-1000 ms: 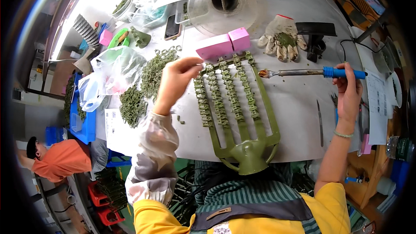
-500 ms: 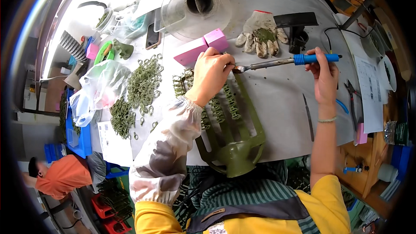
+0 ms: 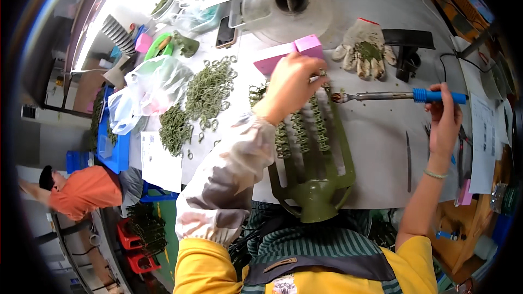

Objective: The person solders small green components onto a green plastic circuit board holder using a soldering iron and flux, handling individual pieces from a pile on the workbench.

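Close to the person, a green rack [image 3: 313,196] full of little green pieces [image 3: 299,130] lies on the table [image 3: 376,185]. The right hand [image 3: 445,120] holds a blue-handled tool [image 3: 400,96]. The left hand [image 3: 291,84] bends over the rack's far end; I can't tell if it's pinching anything. Pink blocks [image 3: 309,47] sit just behind.

A grey-covered worktable [image 3: 376,152] spreads from the centre to twelve o'clock. Harsh white light [image 3: 90,38] glares at ten. Green floor [image 3: 170,234] shows between seven and eight, red stools [image 3: 125,237] stand at eight, and wooden furniture [image 3: 469,234] sits at four.
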Motion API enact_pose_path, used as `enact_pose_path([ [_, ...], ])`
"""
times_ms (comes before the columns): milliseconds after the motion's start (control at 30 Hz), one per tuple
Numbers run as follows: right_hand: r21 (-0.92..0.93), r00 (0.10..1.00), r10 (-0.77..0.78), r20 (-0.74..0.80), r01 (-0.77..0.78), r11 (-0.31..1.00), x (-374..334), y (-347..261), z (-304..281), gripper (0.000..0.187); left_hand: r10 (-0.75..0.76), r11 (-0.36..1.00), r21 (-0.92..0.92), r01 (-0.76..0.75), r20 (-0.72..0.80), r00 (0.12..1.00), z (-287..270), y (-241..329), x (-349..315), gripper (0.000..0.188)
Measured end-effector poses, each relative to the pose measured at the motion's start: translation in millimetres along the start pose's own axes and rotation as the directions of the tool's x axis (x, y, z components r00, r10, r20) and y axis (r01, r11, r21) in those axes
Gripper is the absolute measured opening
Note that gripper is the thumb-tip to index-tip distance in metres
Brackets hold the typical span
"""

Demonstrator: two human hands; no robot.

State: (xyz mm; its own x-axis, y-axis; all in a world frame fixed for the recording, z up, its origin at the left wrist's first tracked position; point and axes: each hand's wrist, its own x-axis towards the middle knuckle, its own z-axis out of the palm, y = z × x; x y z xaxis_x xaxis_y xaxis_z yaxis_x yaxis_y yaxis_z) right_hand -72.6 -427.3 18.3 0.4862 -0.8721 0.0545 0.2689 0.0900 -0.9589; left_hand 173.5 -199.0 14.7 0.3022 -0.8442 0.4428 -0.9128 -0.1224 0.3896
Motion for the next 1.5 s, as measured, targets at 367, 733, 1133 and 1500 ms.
enact_pose_path([
  [367,0.004,0.999,0.024,0.032,-0.024,1.0,-7,-6,1,0.026,-0.65,0.568,0.554,0.608,-0.151,0.745,-90,-79,-162,0.02],
  [733,-0.044,0.999,-0.021,0.033,0.023,0.999,-13,-15,-1,0.027,-0.708,0.662,-0.418,0.622,-0.078,0.702,-83,-34,-121,0.017],
  [1133,-0.023,0.998,0.01,0.067,-0.009,1.0,-2,4,3,0.026,-0.222,0.969,-0.108,0.223,0.02,0.975,0,35,-19,0.012],
  [1500,0.017,0.994,0.018,0.106,-0.02,1.0,0,17,13,0.028,-0.001,0.983,0.181,-0.004,0.027,1.0,24,18,-12,0.006],
])
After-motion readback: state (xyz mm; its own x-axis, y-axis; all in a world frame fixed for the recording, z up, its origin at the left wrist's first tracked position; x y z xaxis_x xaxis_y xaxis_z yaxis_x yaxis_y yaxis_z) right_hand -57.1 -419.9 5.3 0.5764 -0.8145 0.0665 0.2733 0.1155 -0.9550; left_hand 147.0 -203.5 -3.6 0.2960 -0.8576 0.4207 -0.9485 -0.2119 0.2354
